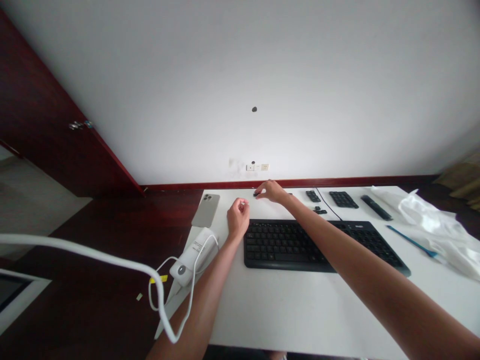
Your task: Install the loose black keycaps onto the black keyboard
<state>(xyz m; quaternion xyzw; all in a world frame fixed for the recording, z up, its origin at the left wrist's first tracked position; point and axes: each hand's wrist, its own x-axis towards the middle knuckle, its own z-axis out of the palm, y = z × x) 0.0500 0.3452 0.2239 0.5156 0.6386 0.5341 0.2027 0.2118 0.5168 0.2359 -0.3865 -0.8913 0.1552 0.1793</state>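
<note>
A black keyboard (300,245) lies across the middle of the white table (285,310). My right hand (272,191) reaches over it to the table's far edge, fingertips on a small black piece (256,194). My left hand (238,217) hovers just left of the keyboard's top left corner, fingers curled in; I cannot see anything in it. Groups of loose black keycaps (343,199) lie beyond the keyboard, with a smaller cluster (313,196) and a long black bar (376,207).
A phone (206,210) lies face down at the table's far left corner. A white power bank (194,256) with a white cable (112,260) sits on the left edge. A blue tool (411,241) and crumpled clear plastic bag (438,225) are at right.
</note>
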